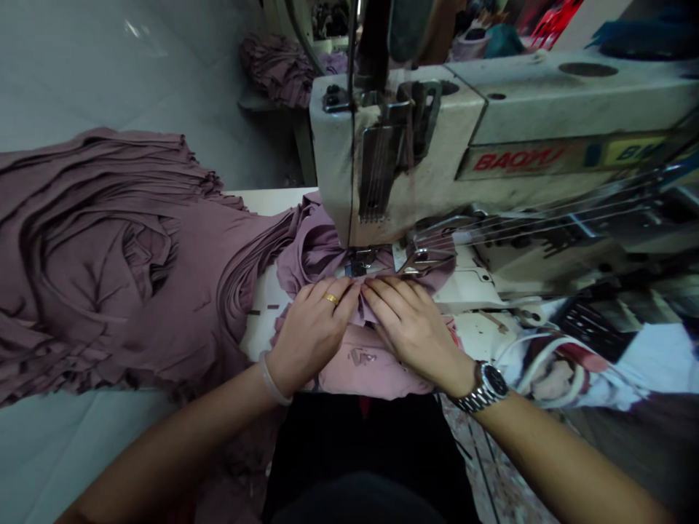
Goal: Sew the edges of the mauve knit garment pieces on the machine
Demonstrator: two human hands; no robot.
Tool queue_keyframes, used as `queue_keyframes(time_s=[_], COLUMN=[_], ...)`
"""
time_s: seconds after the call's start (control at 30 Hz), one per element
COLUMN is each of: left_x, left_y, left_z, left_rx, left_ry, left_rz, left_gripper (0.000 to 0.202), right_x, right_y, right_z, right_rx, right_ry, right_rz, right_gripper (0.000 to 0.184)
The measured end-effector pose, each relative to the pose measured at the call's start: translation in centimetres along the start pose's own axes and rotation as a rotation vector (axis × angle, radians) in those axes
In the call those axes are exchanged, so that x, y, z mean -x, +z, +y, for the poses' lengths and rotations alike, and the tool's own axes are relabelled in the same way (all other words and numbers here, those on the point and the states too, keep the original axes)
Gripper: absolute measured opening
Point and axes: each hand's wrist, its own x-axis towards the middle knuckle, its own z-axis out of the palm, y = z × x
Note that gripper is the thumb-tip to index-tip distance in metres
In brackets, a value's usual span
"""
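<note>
At the fingers (pixel 390 297) — rumpled mauve fabric (pixel 361 314)

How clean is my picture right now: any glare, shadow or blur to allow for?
Head view: dim overall, with dark shadow around the presser foot; small glare streaks on the pale surface at upper left; red lettering smeared; left hand and right hand fairly clear, though slightly soft; outer edges look stretched.

Dim, cool light leaves the underside of the sewing machine (pixel 524 105) murky; a small glare streaks the pale surface (pixel 103 73) (upper left), the nameplate (pixel 518 159) lettering smears, and edges look stretched
</note>
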Motion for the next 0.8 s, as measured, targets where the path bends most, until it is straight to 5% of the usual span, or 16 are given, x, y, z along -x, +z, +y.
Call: queue_keyframes(time_s=[0.37,0.6,0.8], left_x=[-0.5,-0.1,-0.4], left_y=[0.1,-0.2,-0.1], left_z=[-1.1,-2.2,-2.3], left_rx=[0.039,0.155,0.150], left_ry=[0.027,0.201,0.164], left_rz=[-0.002,0.088,0.070], left_gripper=[0.038,0.026,0.025], right_x=[-1.2,-0.3,-0.9], right_y=[0.0,-0.1,-0.3], right_z=[0.3,0.3,-0.2], right_rx=[-0.055,-0.233,-0.288], right_ry=[0.070,0.014,0.079], right_rz=[-0.018,0.106,0.114], right_gripper=[0.040,0.025,0.023])
